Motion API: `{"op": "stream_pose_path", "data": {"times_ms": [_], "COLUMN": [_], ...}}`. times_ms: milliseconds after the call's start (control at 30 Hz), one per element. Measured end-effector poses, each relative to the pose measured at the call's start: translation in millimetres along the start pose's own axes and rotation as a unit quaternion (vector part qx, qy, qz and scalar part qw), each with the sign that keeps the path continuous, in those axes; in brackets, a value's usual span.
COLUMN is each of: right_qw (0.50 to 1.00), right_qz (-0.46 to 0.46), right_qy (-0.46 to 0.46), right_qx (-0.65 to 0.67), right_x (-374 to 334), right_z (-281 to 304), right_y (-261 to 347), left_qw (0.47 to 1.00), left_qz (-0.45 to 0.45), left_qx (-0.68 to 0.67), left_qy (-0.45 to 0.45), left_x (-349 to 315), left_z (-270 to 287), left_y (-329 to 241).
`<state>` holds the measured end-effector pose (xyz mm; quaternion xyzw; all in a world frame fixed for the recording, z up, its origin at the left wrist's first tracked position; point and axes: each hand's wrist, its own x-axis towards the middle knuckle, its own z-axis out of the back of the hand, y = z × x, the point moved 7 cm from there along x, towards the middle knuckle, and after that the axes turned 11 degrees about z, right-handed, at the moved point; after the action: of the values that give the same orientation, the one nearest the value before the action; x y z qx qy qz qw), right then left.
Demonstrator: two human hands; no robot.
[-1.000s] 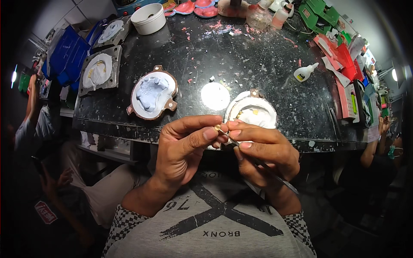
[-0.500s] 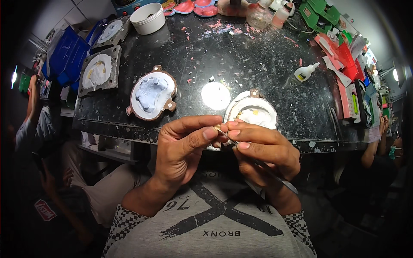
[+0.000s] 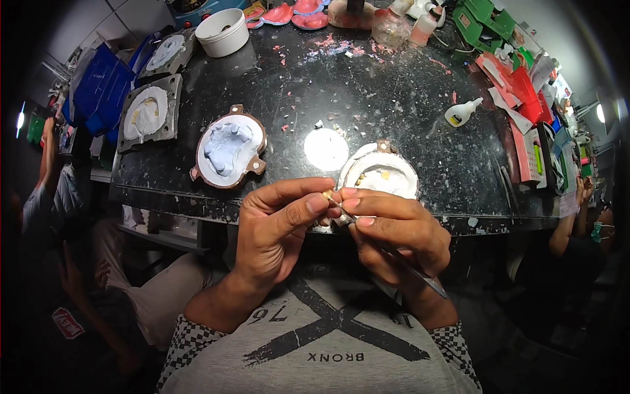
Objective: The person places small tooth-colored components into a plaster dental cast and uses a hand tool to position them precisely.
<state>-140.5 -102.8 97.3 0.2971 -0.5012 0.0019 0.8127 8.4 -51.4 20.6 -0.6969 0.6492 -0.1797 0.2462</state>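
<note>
Close to the table's front edge, my left hand (image 3: 266,230) pinches a small cream-yellow artificial tooth (image 3: 327,195) between thumb and forefinger. My right hand (image 3: 410,230) is closed round a slim metal carving tool (image 3: 430,284), whose thin tip points at the tooth; whether they touch is too small to tell. Behind the fingers lies a dental flask half (image 3: 408,176) filled with white plaster, with several yellowish teeth in its hollow, partly hidden by my right hand. Left of it, a brown-rimmed flask half (image 3: 248,130) holds a blue-grey cast.
Two grey metal flask halves (image 3: 172,111) stand at the left beside blue bins (image 3: 102,88). A white tub (image 3: 223,33) and pink moulds (image 3: 308,20) line the back. At the right are a small white bottle (image 3: 461,113) and red trays (image 3: 525,92). People sit at both sides.
The view has shifted slightly. Both hands keep their grips, and the right hand with the carving tool has moved a touch leftward; more of the tooth shows.
</note>
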Motion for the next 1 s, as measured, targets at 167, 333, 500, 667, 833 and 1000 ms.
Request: {"op": "stream_pose_path", "data": {"times_ms": [167, 333, 500, 667, 833, 1000], "right_qw": [0.998, 0.997, 0.997, 0.997, 0.997, 0.997], "right_qz": [0.049, 0.060, 0.063, 0.059, 0.057, 0.055], "right_qy": [-0.022, 0.006, -0.004, 0.002, -0.032, -0.038], "right_qx": [-0.032, -0.052, -0.043, -0.042, -0.052, -0.049], "right_x": [0.1, -3.1, -4.6, -1.8, -3.3, -3.0], "right_z": [-0.4, -1.8, -2.7, -1.3, -2.9, -2.0], "right_y": [-0.7, 1.9, -0.2, -0.5, -1.8, -3.2], "left_qw": [1.000, 1.000, 1.000, 0.999, 0.999, 0.999], "left_qz": [0.004, 0.005, 0.014, 0.018, 0.022, 0.024], "left_qx": [-0.004, -0.017, -0.022, -0.030, -0.034, -0.032], "left_qy": [-0.006, 0.002, -0.017, -0.015, -0.006, -0.005], "left_x": [-0.4, 0.9, 1.3, 1.5, 2.9, 3.7], "left_z": [1.2, 1.4, 2.6, 3.1, 2.2, 3.2], "left_y": [0.6, 1.9, 2.7, 2.8, 2.8, 3.9]}}
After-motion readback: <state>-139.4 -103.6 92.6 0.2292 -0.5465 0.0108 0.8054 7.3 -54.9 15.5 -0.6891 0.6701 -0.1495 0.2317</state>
